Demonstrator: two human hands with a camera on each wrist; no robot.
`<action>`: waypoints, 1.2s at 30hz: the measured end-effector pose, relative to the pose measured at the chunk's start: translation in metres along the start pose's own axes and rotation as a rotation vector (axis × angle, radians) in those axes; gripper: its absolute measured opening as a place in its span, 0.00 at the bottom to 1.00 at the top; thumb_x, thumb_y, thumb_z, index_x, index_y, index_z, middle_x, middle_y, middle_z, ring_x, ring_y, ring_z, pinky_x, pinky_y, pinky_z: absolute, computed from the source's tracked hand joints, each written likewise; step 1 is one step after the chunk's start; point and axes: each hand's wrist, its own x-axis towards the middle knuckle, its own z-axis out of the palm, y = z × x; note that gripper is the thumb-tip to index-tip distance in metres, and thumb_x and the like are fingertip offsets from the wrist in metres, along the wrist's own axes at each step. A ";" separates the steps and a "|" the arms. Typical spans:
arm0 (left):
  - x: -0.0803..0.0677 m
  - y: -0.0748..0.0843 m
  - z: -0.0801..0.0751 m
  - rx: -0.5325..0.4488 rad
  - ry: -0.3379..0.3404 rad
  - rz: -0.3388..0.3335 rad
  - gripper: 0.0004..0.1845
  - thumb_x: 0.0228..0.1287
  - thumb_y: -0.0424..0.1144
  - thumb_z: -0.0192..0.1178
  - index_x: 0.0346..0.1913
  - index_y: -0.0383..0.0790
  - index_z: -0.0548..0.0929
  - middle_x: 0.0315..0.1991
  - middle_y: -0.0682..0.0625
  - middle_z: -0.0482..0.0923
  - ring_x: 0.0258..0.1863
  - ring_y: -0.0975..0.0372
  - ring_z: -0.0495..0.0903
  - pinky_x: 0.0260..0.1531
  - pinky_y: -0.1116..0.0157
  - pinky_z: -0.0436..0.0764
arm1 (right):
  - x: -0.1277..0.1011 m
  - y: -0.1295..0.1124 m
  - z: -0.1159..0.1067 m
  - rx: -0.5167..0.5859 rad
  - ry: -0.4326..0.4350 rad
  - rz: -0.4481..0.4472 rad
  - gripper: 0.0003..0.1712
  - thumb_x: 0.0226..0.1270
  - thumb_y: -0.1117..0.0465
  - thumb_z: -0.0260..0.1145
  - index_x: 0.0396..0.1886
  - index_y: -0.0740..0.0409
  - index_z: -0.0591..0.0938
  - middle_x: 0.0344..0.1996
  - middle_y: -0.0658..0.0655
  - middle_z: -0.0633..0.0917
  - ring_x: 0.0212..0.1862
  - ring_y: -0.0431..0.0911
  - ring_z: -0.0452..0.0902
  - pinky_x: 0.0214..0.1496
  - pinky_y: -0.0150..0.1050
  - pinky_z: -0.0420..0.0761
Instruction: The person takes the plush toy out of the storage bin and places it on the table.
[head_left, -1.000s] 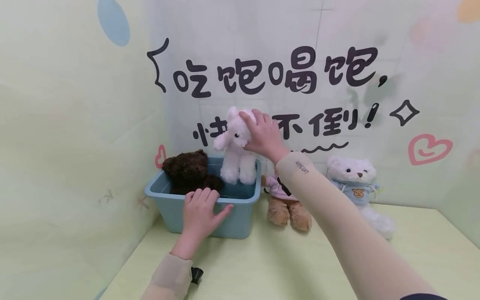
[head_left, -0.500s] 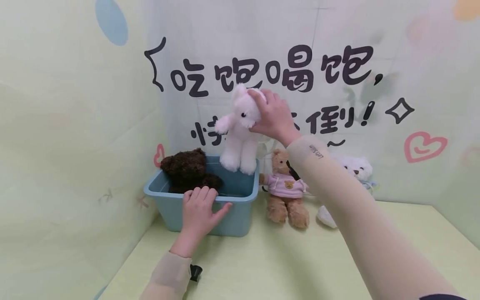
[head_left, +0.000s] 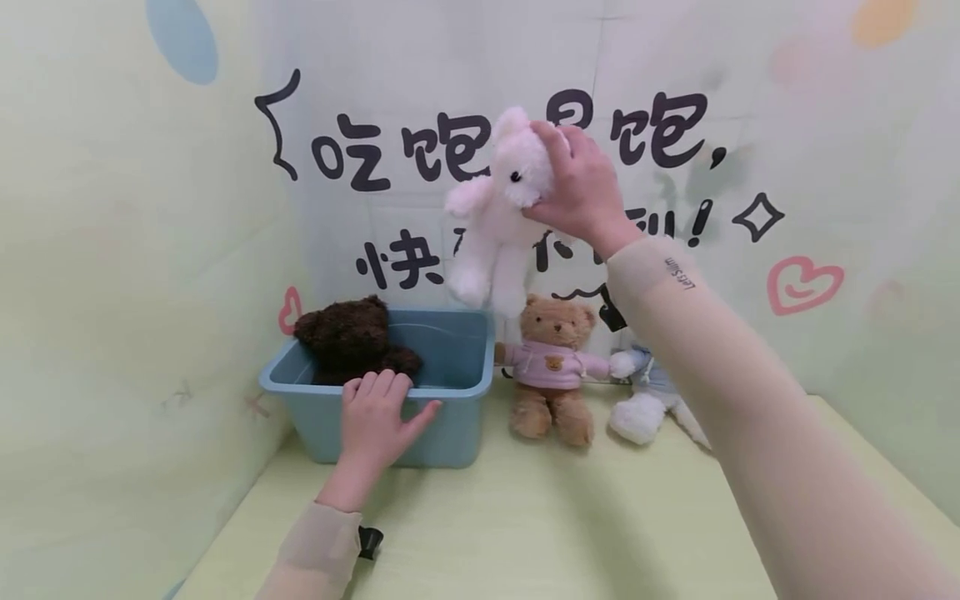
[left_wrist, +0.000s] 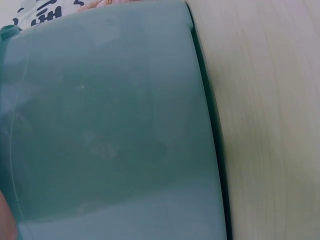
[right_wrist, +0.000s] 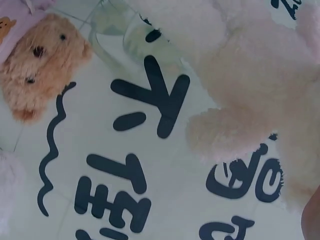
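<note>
My right hand [head_left: 583,185] grips a pale pink-white plush toy [head_left: 498,233] by its head, high above and right of the blue plastic bin [head_left: 453,429]. The toy hangs upright with its legs over the bin's right rim. In the right wrist view its fluffy body [right_wrist: 255,65] fills the upper right. My left hand [head_left: 377,421] holds the bin's front rim, fingers hooked over it and thumb outside. A dark brown teddy bear [head_left: 345,337] lies in the bin's left part. The left wrist view shows mostly the bin's wall [left_wrist: 110,115].
Right of the bin sits a tan teddy bear [head_left: 553,367] in a pink hoodie. Beside it a white teddy bear [head_left: 637,417] in blue is partly hidden by my right arm. A printed backdrop [head_left: 450,50] stands behind the table [head_left: 525,533].
My right hand has lifted the plush toy from inside the bin, up and to the right. The left hand stays on the rim. The head view has turned slightly right.
</note>
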 end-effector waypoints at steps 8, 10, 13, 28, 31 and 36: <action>0.000 0.000 -0.001 0.008 -0.030 -0.005 0.35 0.64 0.71 0.41 0.32 0.39 0.75 0.26 0.46 0.71 0.28 0.51 0.69 0.36 0.50 0.65 | -0.012 0.021 -0.038 -0.014 -0.076 0.036 0.52 0.44 0.51 0.76 0.69 0.47 0.61 0.60 0.64 0.70 0.55 0.62 0.72 0.53 0.57 0.72; 0.001 0.000 0.000 0.006 -0.030 -0.004 0.35 0.64 0.71 0.41 0.32 0.39 0.75 0.26 0.46 0.71 0.28 0.51 0.69 0.36 0.50 0.65 | -0.017 0.027 -0.049 -0.025 -0.102 0.051 0.52 0.44 0.50 0.76 0.70 0.46 0.61 0.60 0.63 0.70 0.54 0.62 0.72 0.53 0.58 0.72; 0.001 -0.002 -0.001 0.004 -0.026 -0.007 0.36 0.64 0.72 0.41 0.32 0.39 0.75 0.26 0.45 0.71 0.28 0.51 0.68 0.36 0.49 0.64 | -0.025 0.036 -0.062 -0.045 -0.131 0.064 0.52 0.45 0.50 0.76 0.71 0.46 0.60 0.61 0.64 0.70 0.54 0.63 0.73 0.53 0.60 0.71; -0.006 -0.002 0.003 0.019 0.002 0.001 0.36 0.63 0.72 0.42 0.31 0.38 0.73 0.25 0.44 0.70 0.27 0.49 0.68 0.36 0.48 0.64 | -0.081 0.086 -0.100 -0.084 -0.198 0.012 0.52 0.42 0.51 0.78 0.68 0.51 0.64 0.54 0.66 0.74 0.50 0.63 0.72 0.48 0.62 0.71; -0.005 -0.001 0.003 0.019 0.007 0.010 0.35 0.63 0.71 0.43 0.31 0.38 0.73 0.25 0.45 0.70 0.27 0.49 0.68 0.36 0.49 0.64 | -0.093 0.092 -0.102 -0.071 -0.207 0.004 0.52 0.40 0.51 0.78 0.68 0.51 0.65 0.52 0.65 0.75 0.50 0.62 0.73 0.48 0.61 0.72; -0.002 0.000 0.005 0.015 0.016 0.015 0.34 0.63 0.70 0.44 0.30 0.37 0.73 0.25 0.45 0.69 0.26 0.49 0.67 0.35 0.49 0.64 | -0.108 0.101 -0.108 -0.038 -0.287 0.024 0.51 0.41 0.50 0.78 0.68 0.49 0.66 0.52 0.65 0.77 0.49 0.61 0.74 0.48 0.60 0.72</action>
